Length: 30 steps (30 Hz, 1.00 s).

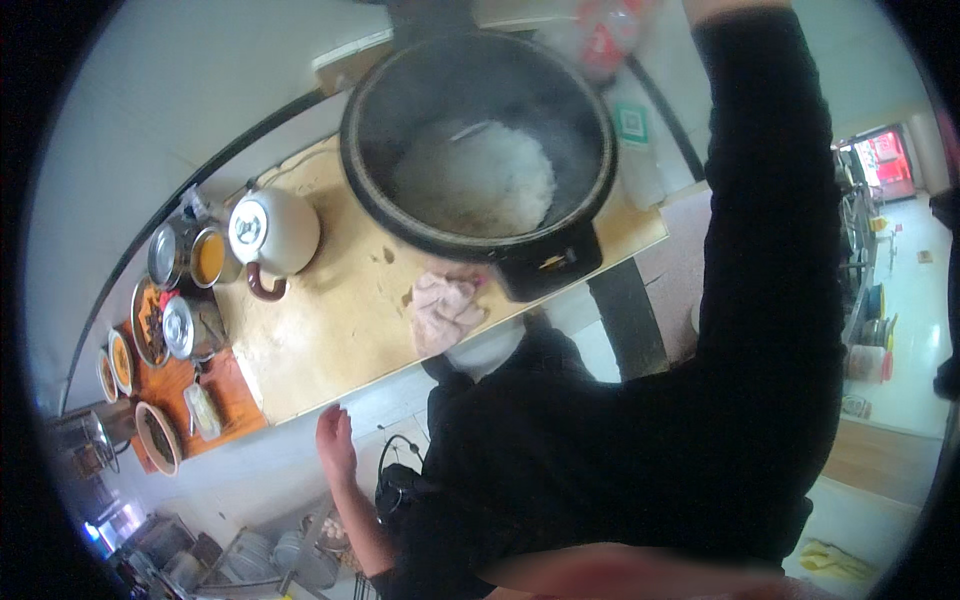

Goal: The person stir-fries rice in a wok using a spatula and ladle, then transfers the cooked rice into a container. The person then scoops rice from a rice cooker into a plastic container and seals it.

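A large black rice cooker (480,225) stands without its lid on the pale table (330,340), with white rice (500,180) in the bottom of its pot. My left hand (337,440) hangs just off the table's front edge, fingers loosely bent and nothing in them. My right arm (760,180) in a black sleeve reaches far forward past the cooker's right side. Only the wrist shows at the top edge; the hand itself is cut off. A crumpled pinkish cloth (447,310) lies in front of the cooker.
A white kettle (290,235) with a brown handle stands left of the cooker. Farther left are lidded metal pots (193,328) and bowls of food (158,438) on an orange-brown surface (235,390). A red-and-clear plastic bag (605,40) is behind the cooker. Dish racks (255,555) stand at lower left.
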Each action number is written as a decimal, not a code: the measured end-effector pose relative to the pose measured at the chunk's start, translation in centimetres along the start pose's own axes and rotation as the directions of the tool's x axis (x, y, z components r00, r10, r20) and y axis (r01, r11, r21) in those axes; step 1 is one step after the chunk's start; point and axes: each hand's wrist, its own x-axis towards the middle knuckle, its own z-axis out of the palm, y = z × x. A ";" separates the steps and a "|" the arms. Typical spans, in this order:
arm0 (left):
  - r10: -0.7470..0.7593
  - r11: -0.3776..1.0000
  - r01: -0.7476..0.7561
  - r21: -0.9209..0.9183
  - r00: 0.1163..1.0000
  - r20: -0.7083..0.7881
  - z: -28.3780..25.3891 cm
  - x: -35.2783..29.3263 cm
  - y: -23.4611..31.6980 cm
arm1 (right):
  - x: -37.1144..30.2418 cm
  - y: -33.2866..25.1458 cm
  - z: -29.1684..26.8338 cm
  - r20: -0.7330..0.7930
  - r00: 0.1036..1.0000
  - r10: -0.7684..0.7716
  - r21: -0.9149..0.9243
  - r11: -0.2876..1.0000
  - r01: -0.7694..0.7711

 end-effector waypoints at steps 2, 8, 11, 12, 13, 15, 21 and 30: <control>-0.121 0.987 0.115 -0.113 0.992 -0.044 1.8 -1.0 -0.4 | -5.1 1.5 -2.6 0.125 0.987 0.104 0.079 0.990 -0.114; -0.201 0.961 0.158 -0.227 0.963 -0.180 10.9 -3.2 1.3 | -17.6 17.8 -4.1 0.001 0.939 0.344 -0.400 0.861 -0.315; -0.237 0.948 0.180 -0.264 0.950 -0.203 15.7 -5.8 3.3 | -20.7 27.4 -2.3 -0.123 0.989 -0.082 -0.570 0.821 -0.002; -0.207 0.964 0.171 -0.206 0.963 -0.171 17.1 -7.0 4.1 | -20.5 29.8 -2.0 -0.194 0.954 -0.227 -0.491 0.865 0.106; -0.179 0.973 0.152 -0.172 0.972 -0.151 18.2 -8.1 4.9 | -19.9 31.6 -1.7 -0.149 0.984 -0.101 -0.483 0.876 0.017; -0.174 0.983 0.166 -0.078 0.978 -0.113 20.1 -10.3 6.5 | -18.1 34.0 -0.4 -0.042 0.987 0.155 -0.478 0.864 -0.156; -0.177 0.981 0.150 -0.126 0.953 -0.246 24.9 -14.3 10.8 | -15.9 38.4 2.6 -0.017 0.981 0.194 -0.537 0.826 -0.172; -0.198 0.967 0.148 -0.208 0.950 -0.242 30.0 -16.1 13.2 | -15.5 39.1 2.1 -0.092 0.985 0.148 -0.635 0.753 -0.173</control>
